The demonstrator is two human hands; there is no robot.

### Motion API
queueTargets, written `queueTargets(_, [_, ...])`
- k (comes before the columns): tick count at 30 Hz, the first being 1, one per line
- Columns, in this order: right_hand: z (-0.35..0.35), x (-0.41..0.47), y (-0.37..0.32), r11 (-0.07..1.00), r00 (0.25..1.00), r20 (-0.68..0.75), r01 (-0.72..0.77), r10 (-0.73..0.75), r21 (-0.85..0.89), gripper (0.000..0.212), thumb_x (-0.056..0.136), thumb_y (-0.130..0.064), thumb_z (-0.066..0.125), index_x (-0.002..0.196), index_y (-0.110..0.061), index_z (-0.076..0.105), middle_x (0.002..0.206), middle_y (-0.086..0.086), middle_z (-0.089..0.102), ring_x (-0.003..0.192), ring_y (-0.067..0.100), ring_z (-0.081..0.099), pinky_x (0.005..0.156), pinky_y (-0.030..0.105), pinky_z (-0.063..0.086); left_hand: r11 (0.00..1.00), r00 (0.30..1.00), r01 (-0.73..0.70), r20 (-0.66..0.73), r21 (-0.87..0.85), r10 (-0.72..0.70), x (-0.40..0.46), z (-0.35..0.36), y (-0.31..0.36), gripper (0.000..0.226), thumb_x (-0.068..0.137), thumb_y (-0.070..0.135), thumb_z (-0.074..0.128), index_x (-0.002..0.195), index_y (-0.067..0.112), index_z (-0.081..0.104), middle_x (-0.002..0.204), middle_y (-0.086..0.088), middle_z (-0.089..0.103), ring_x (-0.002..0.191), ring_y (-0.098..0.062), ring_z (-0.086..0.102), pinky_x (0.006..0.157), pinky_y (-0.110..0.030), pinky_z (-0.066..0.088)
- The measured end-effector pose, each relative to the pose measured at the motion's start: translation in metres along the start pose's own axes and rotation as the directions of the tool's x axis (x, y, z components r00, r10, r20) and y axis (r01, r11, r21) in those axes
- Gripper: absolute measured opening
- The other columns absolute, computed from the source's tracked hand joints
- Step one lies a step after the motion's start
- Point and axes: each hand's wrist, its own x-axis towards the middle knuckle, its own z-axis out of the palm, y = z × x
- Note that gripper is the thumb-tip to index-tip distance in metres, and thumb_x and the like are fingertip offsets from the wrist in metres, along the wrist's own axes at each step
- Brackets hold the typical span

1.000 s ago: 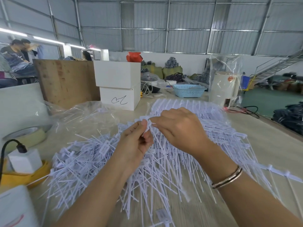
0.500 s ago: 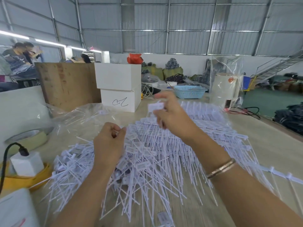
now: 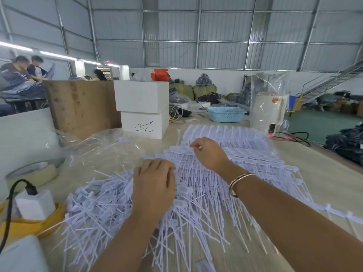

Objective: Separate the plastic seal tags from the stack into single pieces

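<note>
Both hands are over the tags (image 3: 196, 193), a wide white spread on the table (image 3: 324, 183) that fills the centre of the head view. Loose singles fan out toward 7–8 o'clock; the ordered stack (image 3: 231, 140) sits at 12–1 o'clock, rows still joined.

Left hand (image 3: 155, 185): palm down, back toward the camera, fingers curled loosely and pressing flat onto the pile just left of centre. Forearm comes in from 6 o'clock. Cannot tell whether anything is pinched under it; the fingertips are hidden by the hand itself.

Right hand (image 3: 211, 154): reaching forward to 12 o'clock, wrist bent, fingers curled down with their tips at the near edge of the stack, touching the tag heads. Looks like a closing pinch on a tag head, but the grip itself is not clear. Bracelet (image 3: 238, 179) on the wrist, forearm entering from 4–5 o'clock.

Surroundings: clear bag (image 3: 102, 146) at 10 o'clock, tape roll (image 3: 33, 173) at 9, white boxes (image 3: 142, 108) at 11–12, blue basket (image 3: 225, 113) at 12–1.
</note>
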Motion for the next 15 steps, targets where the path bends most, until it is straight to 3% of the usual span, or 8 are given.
queueTargets(2, [0.001, 0.003, 0.020, 0.973, 0.994, 0.077, -0.063, 0.082, -0.224, 0.034, 0.097, -0.021, 0.043, 0.128, -0.016, 0.055, 0.134, 0.007, 0.051, 0.117, 0.025, 0.051, 0.096, 0.034, 0.040, 0.997, 0.998, -0.054, 0.021, 0.060, 0.053, -0.001, 0.001, 0.002, 0.028, 0.085, 0.028, 0.041, 0.080, 0.020, 0.067, 0.080, 0.008, 0.065, 0.084, -0.021, 0.059, 0.077, -0.037, 0.037])
queueTargets(4, [0.006, 0.006, 0.028, 0.935, 0.984, 0.123, -0.077, 0.126, -0.345, 0.040, 0.098, -0.026, 0.039, 0.136, -0.015, 0.046, 0.140, 0.007, 0.046, 0.125, 0.027, 0.046, 0.103, 0.037, 0.035, 0.994, 0.997, -0.070, 0.019, 0.080, 0.068, -0.002, 0.001, 0.000, 0.025, 0.084, 0.027, 0.045, 0.079, 0.022, 0.069, 0.079, 0.009, 0.066, 0.083, -0.019, 0.061, 0.079, -0.035, 0.033])
queueTargets(10, [0.024, 0.020, 0.021, 0.795, 0.986, 0.159, 0.050, 0.059, -0.604, 0.037, 0.098, -0.030, 0.037, 0.124, -0.010, 0.053, 0.125, 0.011, 0.051, 0.117, 0.029, 0.049, 0.095, 0.040, 0.037, 0.991, 0.993, -0.114, 0.046, 0.073, 0.111, -0.006, 0.005, 0.000, 0.030, 0.083, 0.030, 0.039, 0.078, 0.026, 0.069, 0.081, 0.012, 0.064, 0.085, -0.016, 0.061, 0.083, -0.032, 0.031])
queueTargets(15, [0.011, 0.025, 0.024, 0.862, 0.991, 0.128, 0.088, -0.026, -0.500, 0.034, 0.097, -0.019, 0.039, 0.129, -0.014, 0.051, 0.123, 0.012, 0.045, 0.106, 0.031, 0.054, 0.089, 0.040, 0.042, 0.993, 0.994, -0.101, 0.049, 0.058, 0.098, -0.006, 0.008, -0.001, 0.018, 0.081, 0.026, 0.051, 0.078, 0.026, 0.069, 0.082, 0.012, 0.064, 0.085, -0.016, 0.062, 0.082, -0.031, 0.030])
